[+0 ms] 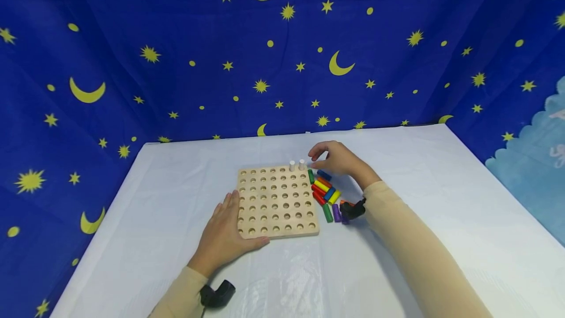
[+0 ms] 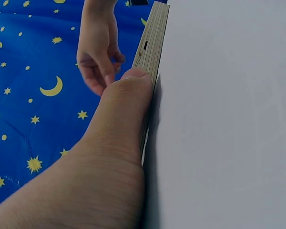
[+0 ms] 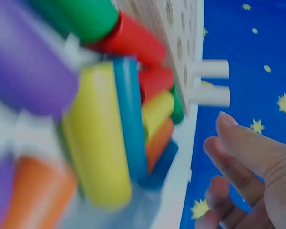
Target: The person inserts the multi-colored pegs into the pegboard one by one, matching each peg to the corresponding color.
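Observation:
A square wooden pegboard (image 1: 280,201) with rows of round holes lies on the white table. Two white pegs (image 1: 292,166) stand upright in its far row by the right corner. My left hand (image 1: 226,233) braces the near left corner, fingers along the left side and thumb (image 2: 126,98) against the front edge. Just right of the white pegs, my right hand (image 1: 337,158) hovers with its fingers loosely bent. Nothing shows between its thumb and fingers in the right wrist view. Coloured pegs (image 3: 97,138) lie loose beside the board, below that hand.
The loose heap holds red, yellow, blue, green, orange and purple pegs (image 1: 337,213), partly hidden by the black strap device (image 1: 353,209) on my right wrist. A blue cloth (image 1: 300,97) with moons and stars hangs behind the white table (image 1: 132,239).

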Demonstrator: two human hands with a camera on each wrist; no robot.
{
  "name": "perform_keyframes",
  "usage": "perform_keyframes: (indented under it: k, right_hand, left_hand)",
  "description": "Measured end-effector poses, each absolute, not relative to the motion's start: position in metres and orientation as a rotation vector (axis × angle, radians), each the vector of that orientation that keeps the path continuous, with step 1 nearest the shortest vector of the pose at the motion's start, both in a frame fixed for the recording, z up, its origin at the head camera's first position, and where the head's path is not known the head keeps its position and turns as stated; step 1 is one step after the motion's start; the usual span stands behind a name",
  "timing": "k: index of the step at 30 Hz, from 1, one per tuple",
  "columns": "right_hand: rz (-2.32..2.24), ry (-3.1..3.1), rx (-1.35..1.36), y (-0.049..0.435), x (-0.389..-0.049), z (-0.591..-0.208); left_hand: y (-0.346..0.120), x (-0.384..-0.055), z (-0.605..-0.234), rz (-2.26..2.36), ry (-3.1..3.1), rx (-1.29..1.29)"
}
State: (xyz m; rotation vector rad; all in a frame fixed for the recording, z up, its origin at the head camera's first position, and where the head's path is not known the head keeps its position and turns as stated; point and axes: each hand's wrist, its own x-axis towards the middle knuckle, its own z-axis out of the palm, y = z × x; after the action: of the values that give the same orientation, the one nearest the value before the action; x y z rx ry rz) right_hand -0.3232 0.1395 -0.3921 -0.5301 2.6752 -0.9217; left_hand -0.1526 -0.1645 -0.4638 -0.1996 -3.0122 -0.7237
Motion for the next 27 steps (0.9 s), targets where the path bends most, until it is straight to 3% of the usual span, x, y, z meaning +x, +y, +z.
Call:
perform_keyframes:
  k: [9,27]
  right_hand:
    - [-0.76,2.6,-0.528,0.165,-0.321,-0.395]
    - [-0.543,2.612,-0.551,0.17,-0.318,-0.396]
  left_hand:
    - [-0.164,-0.153,-0.461,-0.724,-3.021,-0.188]
    - [-0.164,-0.151,-0.461,-0.737,-3.019,-0.187]
